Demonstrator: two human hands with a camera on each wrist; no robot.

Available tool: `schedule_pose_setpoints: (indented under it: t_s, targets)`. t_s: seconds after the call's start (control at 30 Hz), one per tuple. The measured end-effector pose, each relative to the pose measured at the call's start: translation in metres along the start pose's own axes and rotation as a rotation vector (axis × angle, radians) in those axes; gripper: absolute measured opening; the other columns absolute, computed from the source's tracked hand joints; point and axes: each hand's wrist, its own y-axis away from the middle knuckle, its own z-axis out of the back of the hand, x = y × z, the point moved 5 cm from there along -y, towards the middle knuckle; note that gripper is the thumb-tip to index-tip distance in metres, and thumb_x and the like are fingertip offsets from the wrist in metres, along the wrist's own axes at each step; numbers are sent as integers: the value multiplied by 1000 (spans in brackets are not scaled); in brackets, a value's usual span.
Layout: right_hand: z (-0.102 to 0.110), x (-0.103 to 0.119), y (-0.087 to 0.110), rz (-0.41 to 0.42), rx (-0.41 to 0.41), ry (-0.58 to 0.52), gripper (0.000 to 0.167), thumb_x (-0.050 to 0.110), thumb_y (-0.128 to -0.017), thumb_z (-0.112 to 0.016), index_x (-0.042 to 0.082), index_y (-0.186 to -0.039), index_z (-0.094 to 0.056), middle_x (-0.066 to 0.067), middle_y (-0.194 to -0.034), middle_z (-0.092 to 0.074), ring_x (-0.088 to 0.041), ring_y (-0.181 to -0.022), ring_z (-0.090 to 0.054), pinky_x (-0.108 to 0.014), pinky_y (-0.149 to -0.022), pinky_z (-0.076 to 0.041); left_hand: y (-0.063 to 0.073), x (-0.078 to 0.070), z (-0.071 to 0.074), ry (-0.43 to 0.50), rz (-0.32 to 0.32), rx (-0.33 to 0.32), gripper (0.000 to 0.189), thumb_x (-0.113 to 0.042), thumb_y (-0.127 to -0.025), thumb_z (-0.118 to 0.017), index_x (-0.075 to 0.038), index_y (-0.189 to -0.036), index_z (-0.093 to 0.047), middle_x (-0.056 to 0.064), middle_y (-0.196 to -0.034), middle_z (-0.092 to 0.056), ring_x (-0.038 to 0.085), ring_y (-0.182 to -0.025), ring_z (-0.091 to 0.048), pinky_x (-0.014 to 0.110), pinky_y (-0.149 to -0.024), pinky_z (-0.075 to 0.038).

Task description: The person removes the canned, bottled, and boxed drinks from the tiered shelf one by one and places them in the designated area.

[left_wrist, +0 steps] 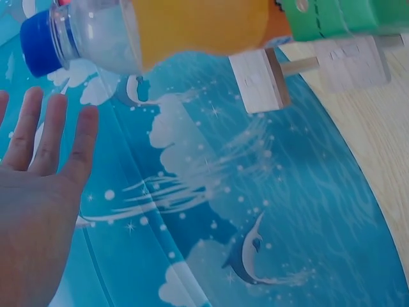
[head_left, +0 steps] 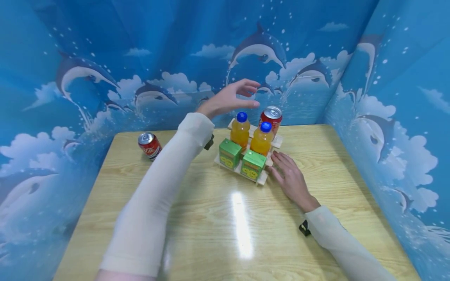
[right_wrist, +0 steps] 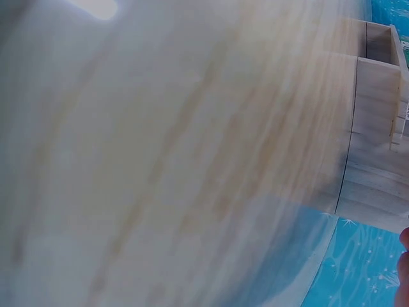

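Note:
A pale wooden stepped rack (head_left: 261,178) carries two green boxes, (head_left: 230,153) one left and one right, on its lowest step. Behind them stand two orange-drink bottles with blue caps, a left bottle (head_left: 240,132) and a right bottle (head_left: 261,141). A red soda can (head_left: 272,116) is upright on the top step, at the right. My left hand (head_left: 233,96) hovers behind the bottles, left of that can, holding nothing; its fingers extend past a bottle (left_wrist: 198,32) in the left wrist view. My right hand (head_left: 291,177) rests its fingers by the rack's right side; only fingertips (right_wrist: 403,268) show in the right wrist view.
Another red soda can (head_left: 150,146) stands at the table's back left. The wood-grain table (head_left: 204,218) ends at a blue dolphin-print curtain (head_left: 168,50), which also hangs along both sides. Glare lies across the table's middle.

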Motion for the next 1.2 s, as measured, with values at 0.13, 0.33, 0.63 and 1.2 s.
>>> schedule_pose_setpoints:
  t_s: [0.13,0.33,0.63,1.2]
  targets:
    - [-1,1,0,0,-3,1,50,13,-100,-78,-4,-146,-64,-23,-154,-62,-45,-144,-58,-62,-121,-46,-2,-4,-5,-13,-6,22,75,-57,-97,-77,-38,-162,-45,-7,-167,-49,17,-154,-46,57,-125,-44]
    - [0,2,-1,3,-8,-7,50,13,-100,-79,-4,-145,-64,-23,-153,-63,-45,-144,-58,-62,-122,-45,-8,-10,-13,-56,-20,62,73,-55,-98,-76,-36,-162,-46,-5,-167,-49,17,-153,-46,55,-126,-43]
    - [0,1,-2,0,0,-12,50,15,-101,-78,-3,-146,-64,-22,-154,-62,-45,-145,-57,-61,-123,-44,-15,-16,-23,-77,-13,137,73,-51,-99,-77,-32,-163,-45,-3,-168,-48,22,-155,-44,52,-125,-46]
    - [3,1,1,21,-10,-9,50,14,-100,-78,-3,-145,-65,-23,-153,-63,-44,-144,-58,-61,-122,-46,-19,-28,-43,-140,20,249,74,-52,-101,-75,-36,-165,-41,-2,-172,-43,19,-158,-42,55,-128,-41]
